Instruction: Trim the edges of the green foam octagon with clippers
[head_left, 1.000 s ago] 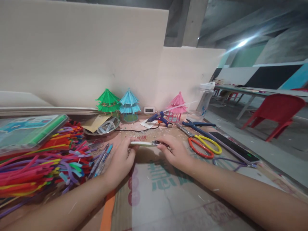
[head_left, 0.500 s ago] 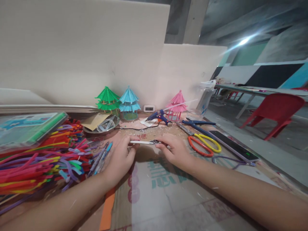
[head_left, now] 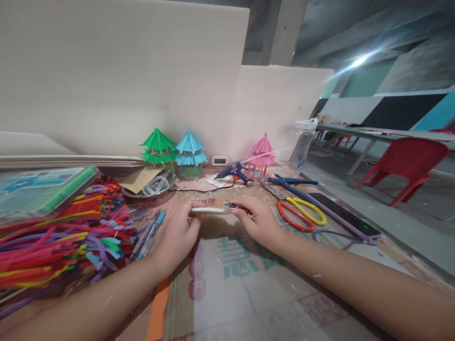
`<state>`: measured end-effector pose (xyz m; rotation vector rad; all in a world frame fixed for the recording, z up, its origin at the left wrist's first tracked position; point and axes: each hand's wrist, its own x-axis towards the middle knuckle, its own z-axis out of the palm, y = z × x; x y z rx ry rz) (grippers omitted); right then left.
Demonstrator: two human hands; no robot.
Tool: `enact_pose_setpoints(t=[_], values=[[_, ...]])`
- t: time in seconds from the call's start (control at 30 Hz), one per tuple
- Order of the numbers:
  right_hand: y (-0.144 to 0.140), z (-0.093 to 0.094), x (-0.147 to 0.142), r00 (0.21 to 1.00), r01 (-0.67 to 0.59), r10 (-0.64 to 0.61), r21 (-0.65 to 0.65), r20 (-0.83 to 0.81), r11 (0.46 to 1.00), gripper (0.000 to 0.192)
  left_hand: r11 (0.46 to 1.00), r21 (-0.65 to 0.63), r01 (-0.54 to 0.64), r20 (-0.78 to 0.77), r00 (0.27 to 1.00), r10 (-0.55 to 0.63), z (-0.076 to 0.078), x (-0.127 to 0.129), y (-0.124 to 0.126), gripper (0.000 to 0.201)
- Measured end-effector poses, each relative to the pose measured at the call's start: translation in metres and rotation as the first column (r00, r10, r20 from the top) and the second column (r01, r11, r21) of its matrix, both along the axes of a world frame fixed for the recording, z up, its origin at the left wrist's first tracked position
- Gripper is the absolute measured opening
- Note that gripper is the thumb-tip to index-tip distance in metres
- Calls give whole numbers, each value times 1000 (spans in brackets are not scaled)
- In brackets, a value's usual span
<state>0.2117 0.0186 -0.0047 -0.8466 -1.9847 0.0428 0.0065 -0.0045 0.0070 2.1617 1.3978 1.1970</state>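
- White stick (head_left: 209, 210) is pinched at its left end by the left hand (head_left: 179, 233) over the cardboard sheet (head_left: 249, 284).
- Small clippers (head_left: 229, 206) are gripped in the right hand (head_left: 258, 221) at the stick's right end.
- Metal bowl (head_left: 151, 187) is seen holding clear tape rolls.
- Green case (head_left: 42, 189) is laid upon the coloured pipe cleaners (head_left: 64, 237).

Behind the cardboard-covered worktable (head_left: 249, 293) stand pale partition boards (head_left: 121, 76), and to the right of them a red plastic chair (head_left: 408, 163) stands on the grey floor (head_left: 401, 222) near a long table (head_left: 377, 135), under a bright ceiling light (head_left: 359, 61).
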Motion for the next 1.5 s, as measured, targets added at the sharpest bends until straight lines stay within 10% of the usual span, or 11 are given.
enact_pose_setpoints(t=[0.77,1.5], values=[[1,-3,-1,1000,-7,7,54,2,999,25,1000,19,8,-3,1000,-8,-2,0,0,13],[3,-7,-2,998,-41,31,-175,-61,984,16,993,-106,58,32,998,-54,1,3,-3,28]])
